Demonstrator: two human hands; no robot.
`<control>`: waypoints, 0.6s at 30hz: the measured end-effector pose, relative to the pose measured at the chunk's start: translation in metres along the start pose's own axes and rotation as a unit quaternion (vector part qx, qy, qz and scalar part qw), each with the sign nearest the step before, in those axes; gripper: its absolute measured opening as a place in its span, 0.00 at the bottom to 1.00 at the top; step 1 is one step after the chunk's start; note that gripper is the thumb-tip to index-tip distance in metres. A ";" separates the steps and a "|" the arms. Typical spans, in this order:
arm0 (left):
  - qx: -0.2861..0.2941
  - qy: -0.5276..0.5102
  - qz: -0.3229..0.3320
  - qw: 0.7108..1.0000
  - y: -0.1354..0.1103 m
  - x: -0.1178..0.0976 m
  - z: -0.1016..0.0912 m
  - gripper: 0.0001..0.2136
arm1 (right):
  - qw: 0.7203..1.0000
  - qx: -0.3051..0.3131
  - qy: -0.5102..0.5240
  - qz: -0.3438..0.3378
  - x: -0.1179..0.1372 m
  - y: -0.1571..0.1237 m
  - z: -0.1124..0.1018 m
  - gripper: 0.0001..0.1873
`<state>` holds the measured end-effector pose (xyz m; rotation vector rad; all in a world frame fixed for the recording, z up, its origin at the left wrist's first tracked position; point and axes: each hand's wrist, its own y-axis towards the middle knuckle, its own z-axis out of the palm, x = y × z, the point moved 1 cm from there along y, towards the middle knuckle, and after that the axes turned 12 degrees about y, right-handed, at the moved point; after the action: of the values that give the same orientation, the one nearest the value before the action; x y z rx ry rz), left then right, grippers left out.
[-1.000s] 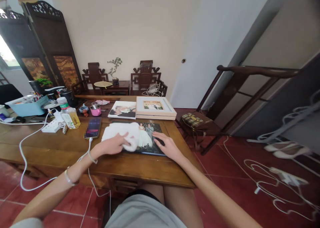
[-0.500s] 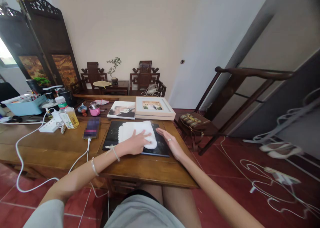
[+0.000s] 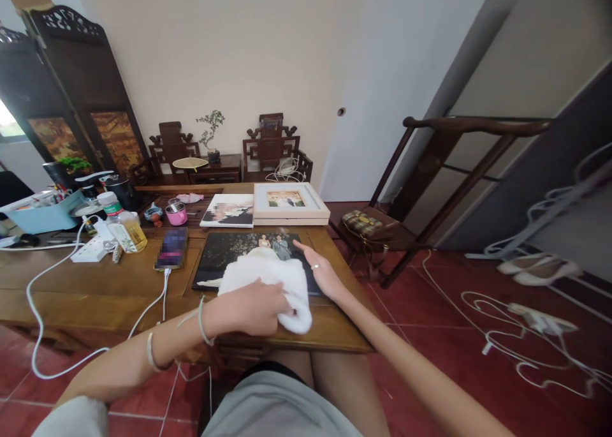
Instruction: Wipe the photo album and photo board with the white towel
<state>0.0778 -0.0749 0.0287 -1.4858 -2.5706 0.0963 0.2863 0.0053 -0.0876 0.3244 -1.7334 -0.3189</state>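
Observation:
A dark photo panel (image 3: 229, 247) with two figures near its far edge lies flat on the wooden table. Over its near part, and past its front edge, spreads a folded white towel (image 3: 268, 272). My left hand (image 3: 258, 306) presses down on the towel with bent fingers gripping it; some fingertips sink out of sight in the cloth. On the panel's right side rests my right hand (image 3: 326, 274), fingers stretched out, holding nothing and touching or close to the edge.
Behind the panel lie a framed picture (image 3: 291, 215) and a photo print (image 3: 227, 212). Leftward are a phone (image 3: 171, 249) on a charging cable, an oil-coloured bottle (image 3: 125, 226), a pink cup (image 3: 176, 214) and a power strip (image 3: 90, 249). A wooden chair (image 3: 382, 226) stands at right.
My left hand has drawn the towel toward me, from the panel's middle to beyond its front edge, uncovering the two figures. My right hand stays by the right edge.

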 end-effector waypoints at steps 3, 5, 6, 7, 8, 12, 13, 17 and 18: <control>0.006 0.004 -0.049 0.999 0.008 0.032 0.010 0.16 | 0.995 0.022 -0.087 -0.045 0.008 -0.002 0.005 0.24; -0.008 0.003 -0.091 0.996 0.020 0.056 0.017 0.17 | 0.987 0.050 -0.130 -0.082 0.009 -0.004 0.008 0.21; -0.015 0.000 -0.103 0.995 0.028 0.067 0.020 0.17 | 0.982 0.061 -0.147 -0.099 0.009 -0.004 0.010 0.20; -0.019 -0.005 -0.108 0.994 0.037 0.076 0.023 0.18 | 0.978 0.069 -0.160 -0.114 0.009 -0.005 0.011 0.19; -0.023 -0.013 -0.108 0.994 0.046 0.084 0.023 0.18 | 0.974 0.072 -0.171 -0.126 0.008 -0.005 0.012 0.18; -0.037 -0.052 -0.073 0.995 0.086 0.098 0.015 0.17 | 0.965 0.077 -0.196 -0.157 0.007 -0.007 0.013 0.16; -0.041 -0.060 -0.064 0.995 0.096 0.099 0.011 0.16 | 0.963 0.080 -0.201 -0.159 0.007 -0.007 0.013 0.16; -0.040 -0.074 -0.043 0.996 0.126 0.092 0.004 0.12 | 0.960 0.090 -0.218 -0.153 0.009 -0.007 0.012 0.17; -0.036 -0.073 -0.044 0.996 0.130 0.089 0.005 0.12 | 0.959 0.091 -0.221 -0.150 0.009 -0.007 0.012 0.17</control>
<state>0.1440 0.0676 0.0155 -1.4371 -2.7800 0.1046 0.2729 -0.0047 -0.0842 0.6967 -2.1612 -0.4788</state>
